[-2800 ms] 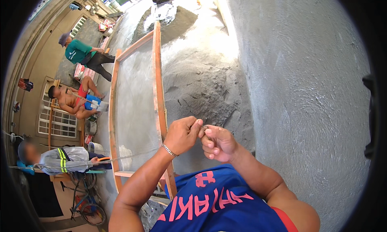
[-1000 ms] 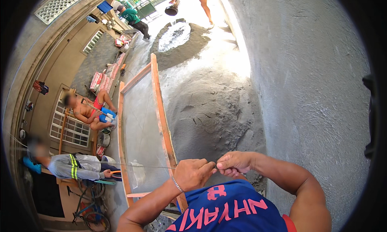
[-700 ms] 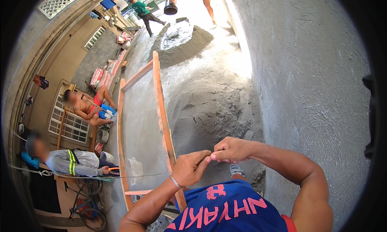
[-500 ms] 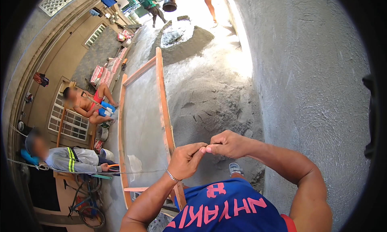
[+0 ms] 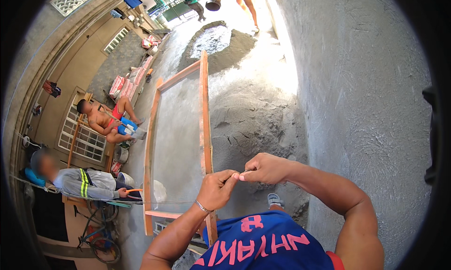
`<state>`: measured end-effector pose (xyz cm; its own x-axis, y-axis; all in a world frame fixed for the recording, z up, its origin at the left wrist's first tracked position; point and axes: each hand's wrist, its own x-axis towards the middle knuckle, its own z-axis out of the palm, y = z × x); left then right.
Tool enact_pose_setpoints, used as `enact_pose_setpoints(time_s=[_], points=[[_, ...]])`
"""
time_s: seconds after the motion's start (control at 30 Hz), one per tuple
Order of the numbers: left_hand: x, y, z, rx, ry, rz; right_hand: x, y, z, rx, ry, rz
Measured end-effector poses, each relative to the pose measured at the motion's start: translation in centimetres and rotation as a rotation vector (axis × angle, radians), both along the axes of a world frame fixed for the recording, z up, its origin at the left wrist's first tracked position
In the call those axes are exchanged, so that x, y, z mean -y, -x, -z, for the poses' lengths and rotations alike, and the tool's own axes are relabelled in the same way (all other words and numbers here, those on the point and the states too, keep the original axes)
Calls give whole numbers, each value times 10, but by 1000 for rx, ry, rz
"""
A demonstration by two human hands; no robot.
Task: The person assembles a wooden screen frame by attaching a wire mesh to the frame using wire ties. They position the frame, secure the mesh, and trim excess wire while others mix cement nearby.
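Observation:
My left hand (image 5: pixel 217 189) and my right hand (image 5: pixel 267 168) meet in front of my chest, thumbs and fingertips pinched together and touching. A small dark bit shows between the fingers, too small to name. A thin grey line, like wire or string (image 5: pixel 171 202), crosses from the left toward my left wrist; whether it reaches my fingers I cannot tell. Just beyond my left hand stands an orange-brown wooden frame (image 5: pixel 205 115), its near rail passing behind my left forearm.
A heap of grey sand or mortar (image 5: pixel 256 122) lies ahead, beside a rough grey wall (image 5: pixel 361 105) on my right. Farther off is a ring of mix (image 5: pixel 239 47) with wet contents. People sit and stand at left; another carries a black bucket (image 5: pixel 213 4). Bicycles (image 5: pixel 104 244) stand lower left.
The view has shifted slightly, so the frame and heap appear farther right. My hands stay pinched together. The far person's bucket has moved right and tilted.

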<state>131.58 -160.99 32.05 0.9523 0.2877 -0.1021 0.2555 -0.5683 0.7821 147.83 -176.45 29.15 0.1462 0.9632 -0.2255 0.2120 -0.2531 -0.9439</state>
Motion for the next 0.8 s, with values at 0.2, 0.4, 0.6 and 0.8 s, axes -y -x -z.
enact_pose_setpoints(time_s=[0.2, 0.4, 0.6, 0.8], points=[[-10, -16, 7, 83, 6, -155, -13, 27, 5, 1190, -534, 166], [-14, -26, 0, 314, -50, -227, -25, 20, 8, 675, -742, 462], [-11, -22, -5, 436, -386, -75, -4, 38, 17, -1033, -68, 512], [-4, -22, 1, 546, -540, 54, -7, 68, 20, -1492, -96, 435]])
